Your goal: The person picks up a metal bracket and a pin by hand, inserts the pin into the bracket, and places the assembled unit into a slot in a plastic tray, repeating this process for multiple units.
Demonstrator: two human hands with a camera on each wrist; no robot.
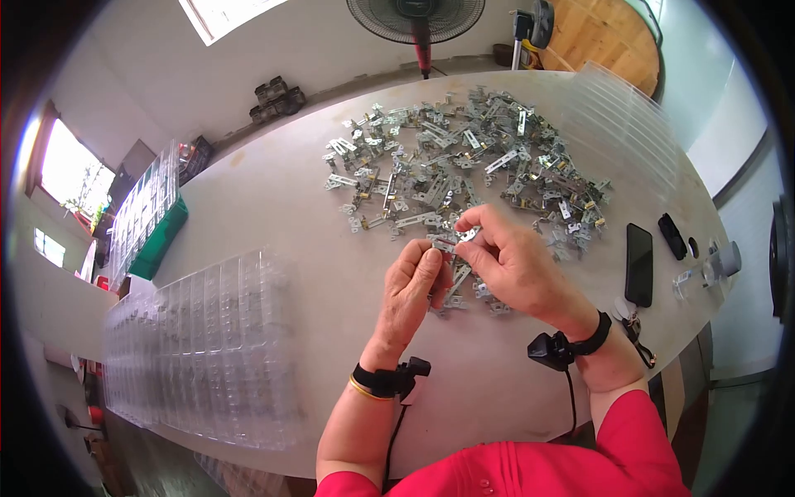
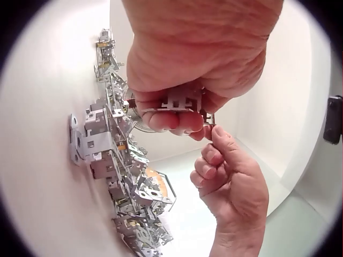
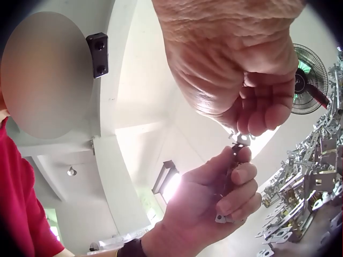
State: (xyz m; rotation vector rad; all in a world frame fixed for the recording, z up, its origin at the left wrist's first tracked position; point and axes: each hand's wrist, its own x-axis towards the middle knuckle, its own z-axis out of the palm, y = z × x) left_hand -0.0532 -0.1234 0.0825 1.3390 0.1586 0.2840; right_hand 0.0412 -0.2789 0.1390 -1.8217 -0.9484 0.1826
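Far L: 1 green bin w/ clear plastic trays over it; next, 1 stack of clear compartment trays on the counter, no. unclear. Then the L hand, forearm angled up & slightly R, 1 black wrist cam on it; its fingers are curled round 1 metal bracket, held over the counter's middle, near edge of the pile. Pile of metal brackets just beyond, dozens, too tangled to count. The R hand, also w/ 1 wrist cam, comes in from lower R, wrist bent, thumb & index pinching a small metal end beside the L fist; can't tell if same pc. Farther R: 1 stack of clear trays, 1 smartphone, 1 black case.
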